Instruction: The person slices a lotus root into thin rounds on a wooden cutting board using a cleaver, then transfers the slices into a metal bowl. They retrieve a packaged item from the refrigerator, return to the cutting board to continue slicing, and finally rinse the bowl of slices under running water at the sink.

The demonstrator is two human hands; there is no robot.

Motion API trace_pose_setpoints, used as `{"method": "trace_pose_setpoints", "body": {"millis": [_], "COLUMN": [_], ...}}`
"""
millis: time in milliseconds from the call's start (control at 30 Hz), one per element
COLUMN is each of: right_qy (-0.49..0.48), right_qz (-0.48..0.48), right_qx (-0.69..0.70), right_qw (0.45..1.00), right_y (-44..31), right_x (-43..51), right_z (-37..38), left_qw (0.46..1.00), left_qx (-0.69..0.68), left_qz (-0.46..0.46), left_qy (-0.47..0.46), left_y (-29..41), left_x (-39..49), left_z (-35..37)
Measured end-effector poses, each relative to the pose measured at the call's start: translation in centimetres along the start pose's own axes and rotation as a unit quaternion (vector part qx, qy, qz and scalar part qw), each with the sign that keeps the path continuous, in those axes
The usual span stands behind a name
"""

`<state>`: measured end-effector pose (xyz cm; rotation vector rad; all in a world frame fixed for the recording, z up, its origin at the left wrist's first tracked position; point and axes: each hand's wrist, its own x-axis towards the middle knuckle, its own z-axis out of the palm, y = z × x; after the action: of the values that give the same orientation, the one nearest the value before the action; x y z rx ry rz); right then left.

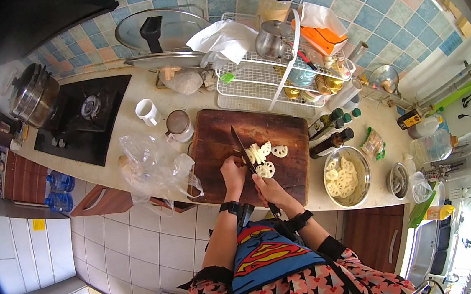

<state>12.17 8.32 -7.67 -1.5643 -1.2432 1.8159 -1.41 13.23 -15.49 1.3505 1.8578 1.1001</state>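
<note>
My right hand (270, 188) grips a kitchen knife (242, 148), its dark blade pointing away from me across the wooden cutting board (216, 138). Just left of the blade is my left hand (233, 173), fingers curled; whether a piece is pinched in them is hidden. Right against the blade lie cut strips of lotus root (256, 154). Beside them, round lotus root slices (266, 170) with holes rest on the board, and one slice (280, 151) sits apart to the right. More lotus root slices (341, 177) fill much of a steel bowl (369, 174) right of the board.
Left of the board are a clear plastic bag (149, 167), a lidded cup (179, 126) and a white mug (147, 112). A gas hob (80, 118) is farther left. Behind the board stands a white wire rack (249, 85). Dark bottles (332, 142) stand close on the right.
</note>
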Motion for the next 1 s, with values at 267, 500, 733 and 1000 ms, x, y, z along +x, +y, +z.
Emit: {"method": "trace_pose_setpoints", "body": {"millis": [267,500,733,1000], "right_qy": [0.057,0.041,0.092,0.130], "right_qz": [-0.073,-0.038,-0.111,-0.223], "right_qx": [-0.105,-0.089,-0.146,-0.309], "right_qw": [0.990,0.994,0.979,0.915], "right_y": [1.2,1.9,1.3,0.9], "right_x": [2.3,4.0,2.8,-2.9], "right_z": [0.1,0.3,1.3,-0.1], "left_qw": [1.000,0.995,0.964,0.850], "left_qx": [-0.014,-0.098,-0.235,-0.474], "left_qz": [0.002,-0.022,-0.061,-0.136], "left_qy": [-0.007,-0.018,-0.111,-0.186], "left_y": [0.5,-0.5,-0.8,0.5], "left_x": [0.0,-0.3,0.5,-2.0], "left_z": [-0.3,-1.3,-1.3,-4.5]}}
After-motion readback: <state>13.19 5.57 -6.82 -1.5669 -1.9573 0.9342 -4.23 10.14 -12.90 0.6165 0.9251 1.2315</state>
